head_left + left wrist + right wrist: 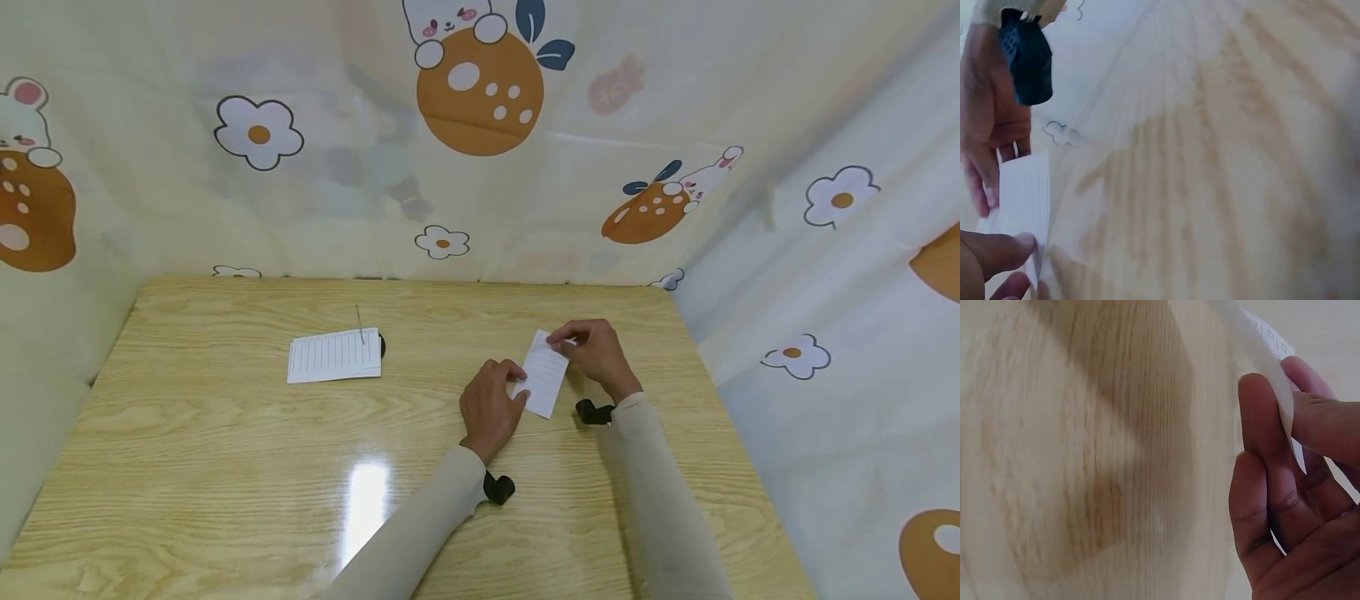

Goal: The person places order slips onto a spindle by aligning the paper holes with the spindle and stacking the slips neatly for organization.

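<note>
A white lined paper slip [543, 375] is held up between both hands over the right half of the table. My left hand [492, 406] pinches its lower left edge, with the thumb on the printed face in the left wrist view. At the upper right edge my right hand [596, 354] grips it between thumb and fingers. The right wrist view shows the slip [1282, 406] bent a little, with printed characters near its end. Further left, a pile of similar lined slips [333, 357] lies on a spike paper holder, its thin upright pin [359, 323] poking up through them.
The holder's round black base [383, 345] shows at the pile's right edge. The wood-grain table [225, 467] meets a patterned curtain [337, 208] at the back and sides. Each wrist carries a small black camera, such as the right one [592, 412].
</note>
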Motion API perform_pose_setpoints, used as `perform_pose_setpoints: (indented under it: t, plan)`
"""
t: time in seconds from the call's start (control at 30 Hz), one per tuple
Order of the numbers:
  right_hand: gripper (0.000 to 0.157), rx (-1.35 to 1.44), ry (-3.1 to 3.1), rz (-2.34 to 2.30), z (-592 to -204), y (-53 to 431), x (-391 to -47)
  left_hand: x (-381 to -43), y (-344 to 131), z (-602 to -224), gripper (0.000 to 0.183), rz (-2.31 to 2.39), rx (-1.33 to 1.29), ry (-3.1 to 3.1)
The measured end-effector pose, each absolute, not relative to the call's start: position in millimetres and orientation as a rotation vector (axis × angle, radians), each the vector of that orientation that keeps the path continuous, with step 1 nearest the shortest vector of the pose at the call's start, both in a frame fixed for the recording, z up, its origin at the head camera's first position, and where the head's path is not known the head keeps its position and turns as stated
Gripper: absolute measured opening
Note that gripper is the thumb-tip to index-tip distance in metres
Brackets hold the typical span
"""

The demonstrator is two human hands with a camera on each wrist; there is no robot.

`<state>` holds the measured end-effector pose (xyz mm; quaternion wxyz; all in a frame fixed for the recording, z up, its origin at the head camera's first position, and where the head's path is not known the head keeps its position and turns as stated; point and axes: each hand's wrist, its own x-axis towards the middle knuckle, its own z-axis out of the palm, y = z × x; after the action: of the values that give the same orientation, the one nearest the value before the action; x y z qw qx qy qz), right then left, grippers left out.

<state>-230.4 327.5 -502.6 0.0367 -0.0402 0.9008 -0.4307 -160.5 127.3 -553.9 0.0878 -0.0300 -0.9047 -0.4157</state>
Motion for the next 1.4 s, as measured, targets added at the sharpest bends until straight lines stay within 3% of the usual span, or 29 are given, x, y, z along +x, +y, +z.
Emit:
perform_pose_setpoints:
  t: [0.4,0.8,1.4]
  plan:
    - [0.008,0.015,2.675,-1.536,-507.9,328.6,-226.9,-162.5,115.6,-550.6,0.019,-1.572,-0.137,-2.566]
    - [0.019,0.077,2.584,-1.69,-490.4,318.7,-219.1,-158.5,110.0,-552.2,0.007,-1.782,-0.051,-2.377]
    - [0.03,0.192,2.486,-2.069,-491.8,287.3,-211.2,-151.9,89.7,-530.9,0.007,-1.922,0.08,-2.012]
